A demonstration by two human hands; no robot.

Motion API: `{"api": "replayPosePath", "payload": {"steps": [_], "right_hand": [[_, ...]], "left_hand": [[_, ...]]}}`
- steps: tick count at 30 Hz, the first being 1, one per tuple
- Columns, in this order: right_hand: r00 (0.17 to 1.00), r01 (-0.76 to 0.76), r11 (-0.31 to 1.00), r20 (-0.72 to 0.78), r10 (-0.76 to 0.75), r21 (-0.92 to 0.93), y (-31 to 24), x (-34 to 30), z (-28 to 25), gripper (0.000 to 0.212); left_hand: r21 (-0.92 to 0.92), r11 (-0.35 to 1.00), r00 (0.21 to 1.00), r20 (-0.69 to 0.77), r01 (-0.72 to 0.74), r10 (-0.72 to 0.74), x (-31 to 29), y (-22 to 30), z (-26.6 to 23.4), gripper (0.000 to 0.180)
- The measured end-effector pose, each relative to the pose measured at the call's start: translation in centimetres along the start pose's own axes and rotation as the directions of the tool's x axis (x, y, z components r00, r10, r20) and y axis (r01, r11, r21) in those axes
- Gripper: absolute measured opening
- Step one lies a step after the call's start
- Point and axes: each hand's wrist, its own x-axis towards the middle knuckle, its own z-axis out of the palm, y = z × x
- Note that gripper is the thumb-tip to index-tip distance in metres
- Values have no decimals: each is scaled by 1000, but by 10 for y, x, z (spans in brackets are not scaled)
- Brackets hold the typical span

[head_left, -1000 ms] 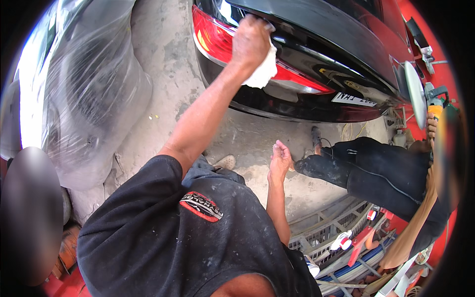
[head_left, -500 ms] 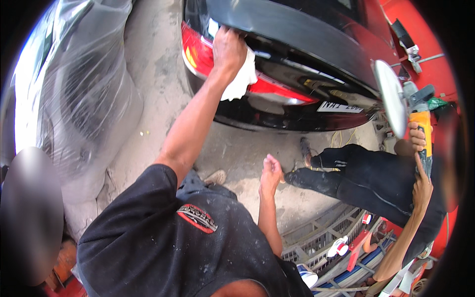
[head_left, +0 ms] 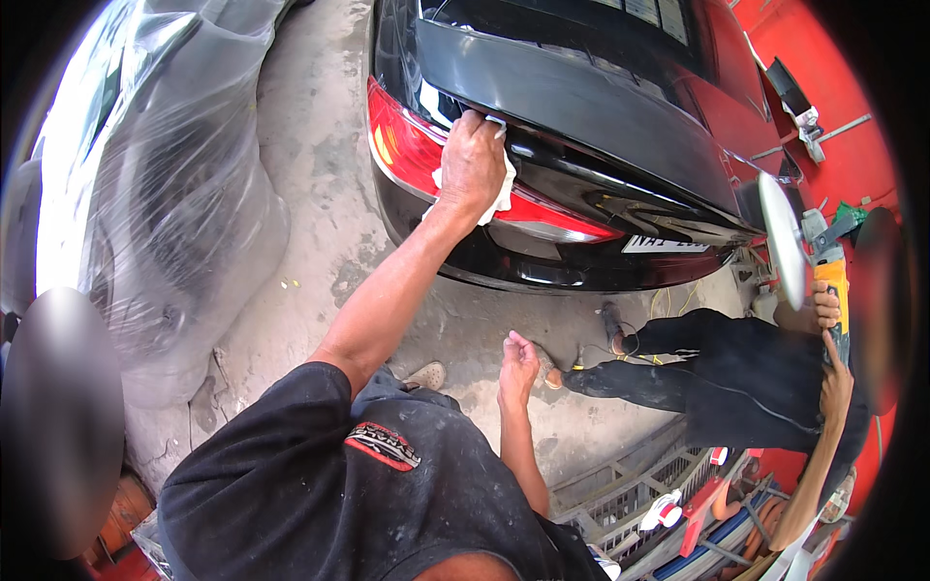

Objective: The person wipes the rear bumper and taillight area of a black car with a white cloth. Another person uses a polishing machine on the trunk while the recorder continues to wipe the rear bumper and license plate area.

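Note:
My left hand (head_left: 473, 165) is closed on a crumpled white cloth (head_left: 499, 194), which it presses at the top edge of the red tail light (head_left: 402, 140). The fingertips reach under the lip of the trunk lid (head_left: 572, 77) and are partly hidden there. The tail light belongs to a glossy black car (head_left: 436, 257) seen from behind. Away from the car, in front of my body, hovers my right hand (head_left: 519, 368). Its fingers are curled together, and I see nothing in them.
At the right, a co-worker (head_left: 765, 378) in dark clothes holds a yellow polisher (head_left: 833, 281) with a white round pad (head_left: 782, 237) near the car. A plastic-covered vehicle (head_left: 184, 184) stands at the left. Metal racks (head_left: 620, 484) are behind the co-worker; a yellow cord (head_left: 664, 300) lies on the concrete.
The view has shifted, so the car sits lower in the picture. My left hand with the cloth stays at the trunk edge, slightly farther right along the tail light. My right hand still hangs free.

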Motion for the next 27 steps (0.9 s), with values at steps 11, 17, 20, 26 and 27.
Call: {"api": "replayPosePath", "payload": {"steps": [11,17,20,26,27], "right_hand": [[998,56,985,-31,-62,-165,-22,4,-5,24],[993,79,992,-84,-88,-101,-30,-7,-8,23],[995,41,994,-84,-50,-99,-18,-8,-15,24],[995,84,990,-45,-90,-118,-16,-11,-16,25],[996,69,991,-43,-74,-117,-17,-12,-16,25]], "left_hand": [[115,991,996,67,-67,60,10,2,-17,16],[74,991,989,-100,114,-107,7,15,-5,17],[74,997,999,18,-28,26,-8,12,-4,17],[104,993,998,-38,55,-51,13,-6,-9,18],[113,991,997,-52,68,-63,9,-9,-5,18]]}}
